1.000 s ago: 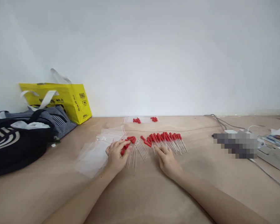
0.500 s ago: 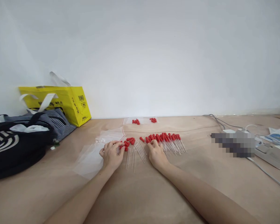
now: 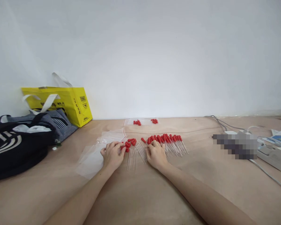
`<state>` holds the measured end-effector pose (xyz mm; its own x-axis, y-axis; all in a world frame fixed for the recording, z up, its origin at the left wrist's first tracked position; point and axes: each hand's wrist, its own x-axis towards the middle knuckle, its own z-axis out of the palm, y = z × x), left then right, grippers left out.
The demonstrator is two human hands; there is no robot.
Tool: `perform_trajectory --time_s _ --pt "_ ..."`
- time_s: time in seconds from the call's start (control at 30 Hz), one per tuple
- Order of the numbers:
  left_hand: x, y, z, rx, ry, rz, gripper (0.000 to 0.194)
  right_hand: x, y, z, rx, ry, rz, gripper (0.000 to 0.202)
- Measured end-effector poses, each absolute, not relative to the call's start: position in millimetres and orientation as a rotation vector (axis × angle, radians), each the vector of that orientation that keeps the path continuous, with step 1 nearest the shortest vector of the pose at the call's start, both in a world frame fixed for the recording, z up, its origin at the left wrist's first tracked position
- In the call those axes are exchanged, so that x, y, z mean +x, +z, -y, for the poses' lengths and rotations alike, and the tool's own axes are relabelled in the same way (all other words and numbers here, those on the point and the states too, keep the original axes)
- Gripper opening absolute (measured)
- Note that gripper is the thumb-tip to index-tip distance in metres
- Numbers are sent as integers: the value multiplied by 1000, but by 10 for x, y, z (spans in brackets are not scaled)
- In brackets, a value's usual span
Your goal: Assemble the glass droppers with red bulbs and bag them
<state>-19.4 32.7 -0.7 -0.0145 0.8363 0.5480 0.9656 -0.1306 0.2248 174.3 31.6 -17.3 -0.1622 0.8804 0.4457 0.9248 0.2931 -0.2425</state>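
My left hand rests at the left edge of a small pile of red rubber bulbs. Its thumb and fingers are curled together around a red bulb, partly hidden by the fingers. Loose thin glass tubes lie fanned out between my two hands. My right hand is bent down over the right side of these tubes, fingers closed; what its fingertips hold is hidden. Beyond its knuckles and to the right lies a row of droppers, glass tubes with red bulbs on. One red bulb lies apart, left of the row.
Clear plastic zip bags lie left of my left hand. Another bag with red bulbs is by the wall. Yellow, striped and black bags stand left. A white power strip and cables lie right, beside a blurred patch.
My right hand has shifted slightly left, from the dropper row toward the loose glass tubes. My left hand stays by the red bulbs, almost unmoved.
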Motion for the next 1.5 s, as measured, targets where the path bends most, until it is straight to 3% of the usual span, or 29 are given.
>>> perform_trajectory --time_s 0.63,1.03,1.5 --pt "-166 -42 -358 -2303 -839 1633 11 1497 -16 -451 -1890 -33 2008 24" --pt "-109 -43 -217 -2517 -1434 1423 12 2040 -276 -205 -1198 161 1926 21" --pt "109 -85 -98 -2724 -1307 1275 16 2157 -251 44 -1019 91 2129 21"
